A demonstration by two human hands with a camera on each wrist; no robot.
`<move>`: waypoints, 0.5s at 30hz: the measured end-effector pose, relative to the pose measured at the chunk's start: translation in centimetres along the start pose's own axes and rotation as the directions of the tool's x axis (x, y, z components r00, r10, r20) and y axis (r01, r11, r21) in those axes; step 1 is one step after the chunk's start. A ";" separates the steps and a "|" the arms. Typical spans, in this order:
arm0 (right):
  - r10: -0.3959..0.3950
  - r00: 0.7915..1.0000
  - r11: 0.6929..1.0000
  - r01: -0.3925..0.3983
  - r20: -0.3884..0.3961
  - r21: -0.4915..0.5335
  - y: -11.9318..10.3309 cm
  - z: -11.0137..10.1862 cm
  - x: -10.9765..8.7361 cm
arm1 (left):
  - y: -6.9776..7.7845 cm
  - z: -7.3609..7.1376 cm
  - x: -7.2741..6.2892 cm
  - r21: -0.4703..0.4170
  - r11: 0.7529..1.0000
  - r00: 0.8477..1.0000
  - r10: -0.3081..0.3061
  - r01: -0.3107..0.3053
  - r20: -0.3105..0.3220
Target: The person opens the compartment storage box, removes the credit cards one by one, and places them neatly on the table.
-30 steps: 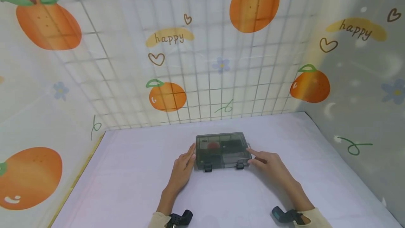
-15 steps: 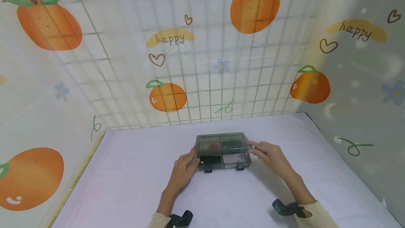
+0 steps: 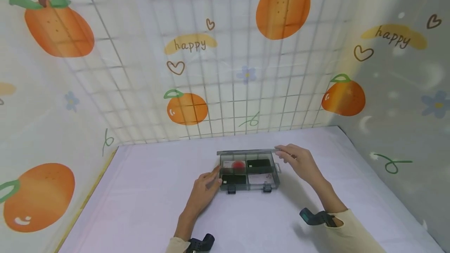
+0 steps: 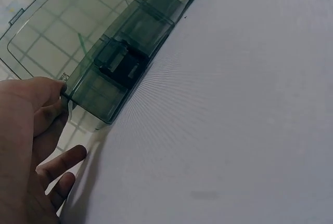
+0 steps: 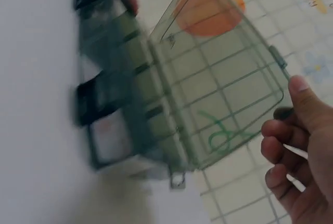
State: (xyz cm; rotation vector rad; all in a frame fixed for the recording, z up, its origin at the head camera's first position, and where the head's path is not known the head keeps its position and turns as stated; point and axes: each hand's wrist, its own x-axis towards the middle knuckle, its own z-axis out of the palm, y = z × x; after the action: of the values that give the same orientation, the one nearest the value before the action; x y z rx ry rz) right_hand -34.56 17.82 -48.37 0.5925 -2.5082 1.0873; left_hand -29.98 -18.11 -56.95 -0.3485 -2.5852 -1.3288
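A smoky clear plastic compartment box (image 3: 249, 187) lies on the table, its lid (image 3: 247, 152) raised to about upright along the back edge. Inside are a white card with a red spot (image 3: 238, 165), two dark flat pieces, one at back right (image 3: 259, 164) and one at front left (image 3: 234, 179), and a whitish piece (image 3: 260, 179) at front right. My left hand (image 3: 204, 188) holds the box's left side, the thumb on the rim in the left wrist view. With thumb and fingers my right hand (image 3: 301, 163) pinches the lid's right corner, also seen on the lid (image 5: 223, 73) in the right wrist view.
Two black latches, one on the left (image 3: 231, 189) and one on the right (image 3: 267, 187), sit on the box's front. The white tabletop (image 3: 147, 206) ends at a curtain (image 3: 225, 65) printed with oranges. Dark wrist cameras are strapped at both sleeves.
The lid has swung up and back from closed to about upright, uncovering the compartments. My right hand has risen away with its corner; my left thumb has come onto the box's front left.
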 end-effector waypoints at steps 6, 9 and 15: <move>0.090 0.996 0.994 -0.090 0.007 0.058 -0.3 -0.2 1.3 | 0.2 -0.1 -0.8 0.008 0.999 0.999 -0.039 0.039 -0.011; 0.126 0.992 0.989 -0.126 0.007 0.077 -0.2 -0.2 2.3 | 0.2 -0.1 -0.8 0.011 0.999 0.999 -0.043 0.043 -0.011; 0.166 0.986 0.980 -0.166 0.006 0.110 0.3 -0.3 4.0 | 0.1 0.2 -0.7 0.002 0.999 0.999 -0.032 0.032 -0.014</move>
State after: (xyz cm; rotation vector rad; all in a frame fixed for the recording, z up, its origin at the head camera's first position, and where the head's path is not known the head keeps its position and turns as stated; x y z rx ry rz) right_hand -38.11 17.26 -46.55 0.4149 -2.5446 1.2927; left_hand -29.27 -18.01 -57.21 -0.2969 -2.5912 -1.3338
